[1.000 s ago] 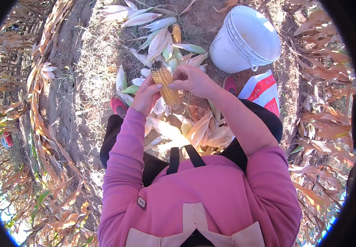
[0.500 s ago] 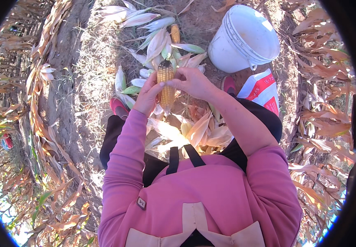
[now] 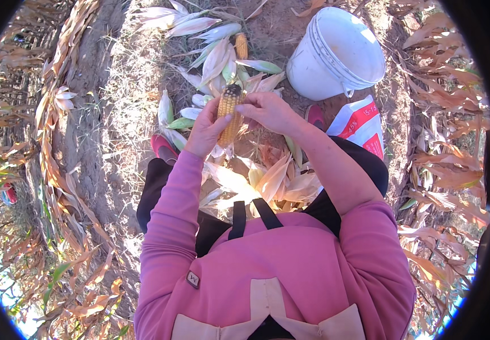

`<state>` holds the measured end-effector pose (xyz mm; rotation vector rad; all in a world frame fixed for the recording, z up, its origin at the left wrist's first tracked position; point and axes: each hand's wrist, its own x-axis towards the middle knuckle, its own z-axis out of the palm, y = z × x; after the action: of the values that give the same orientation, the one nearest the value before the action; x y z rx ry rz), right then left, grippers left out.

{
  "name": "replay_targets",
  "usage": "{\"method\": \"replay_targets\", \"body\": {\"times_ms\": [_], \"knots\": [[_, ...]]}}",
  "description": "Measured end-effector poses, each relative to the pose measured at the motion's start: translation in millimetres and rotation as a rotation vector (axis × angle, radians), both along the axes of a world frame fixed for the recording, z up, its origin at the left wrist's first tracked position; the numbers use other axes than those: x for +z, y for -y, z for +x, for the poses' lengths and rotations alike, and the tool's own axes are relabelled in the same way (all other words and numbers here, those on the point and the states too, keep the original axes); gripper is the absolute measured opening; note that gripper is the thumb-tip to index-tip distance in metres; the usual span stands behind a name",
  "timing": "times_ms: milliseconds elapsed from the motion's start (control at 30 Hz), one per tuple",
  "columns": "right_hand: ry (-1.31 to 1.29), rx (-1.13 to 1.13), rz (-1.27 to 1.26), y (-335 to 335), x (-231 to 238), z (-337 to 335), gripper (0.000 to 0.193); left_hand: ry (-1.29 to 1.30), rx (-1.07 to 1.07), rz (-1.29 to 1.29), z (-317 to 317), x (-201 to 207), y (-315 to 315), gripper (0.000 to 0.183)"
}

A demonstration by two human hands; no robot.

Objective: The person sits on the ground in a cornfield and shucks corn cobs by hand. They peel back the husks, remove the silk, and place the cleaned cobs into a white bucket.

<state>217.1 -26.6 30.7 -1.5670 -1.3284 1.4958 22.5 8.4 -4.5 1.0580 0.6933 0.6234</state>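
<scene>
A husked ear of corn (image 3: 229, 115) with yellow kernels and a dark tip is held upright in front of me, leaning slightly right at its top. My left hand (image 3: 206, 128) is wrapped round its left side, thumb across the kernels. From the right, my right hand (image 3: 268, 113) is closed with thumb and fingertips against the cob's upper right side. Part of the grip is hidden behind the cob. Peeled pale husks (image 3: 273, 175) lie below the hands, between my legs. Beyond them are several ears in green-white husk (image 3: 214, 62) and another bare ear of corn (image 3: 241, 46).
A white bucket (image 3: 307, 62) stands tilted at the far right. Near my right knee lies a white and red printed sack (image 3: 364, 126). Dry corn stalks (image 3: 443, 153) line both sides. My red shoes (image 3: 163, 148) rest on the soil. A red object (image 3: 9, 194) shows at far left.
The top of the ear has tipped slightly right. My right thumb has drawn back from across the kernels to the cob's right side. The left hand keeps its hold.
</scene>
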Motion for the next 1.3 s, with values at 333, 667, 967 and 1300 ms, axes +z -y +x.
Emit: {"method": "replay_targets", "body": {"times_ms": [333,667,967,1300], "knots": [[-0.027,0.046,0.007,3,-2,1,0.024,-0.033,0.003,0.034,-2,-1,-4,0.049],[-0.054,-0.001,-0.005,5,-1,-1,0.02,-0.056,-0.013,0.066,-2,1,-2,0.048],[0.309,-0.121,0.091,4,-42,19,0.019,-0.034,0.133,-0.074,-2,2,-4,0.045],[0.652,0.041,0.368,16,-63,31,0.025,0.066,0.239,-0.342,-6,7,-7,0.037]]}}
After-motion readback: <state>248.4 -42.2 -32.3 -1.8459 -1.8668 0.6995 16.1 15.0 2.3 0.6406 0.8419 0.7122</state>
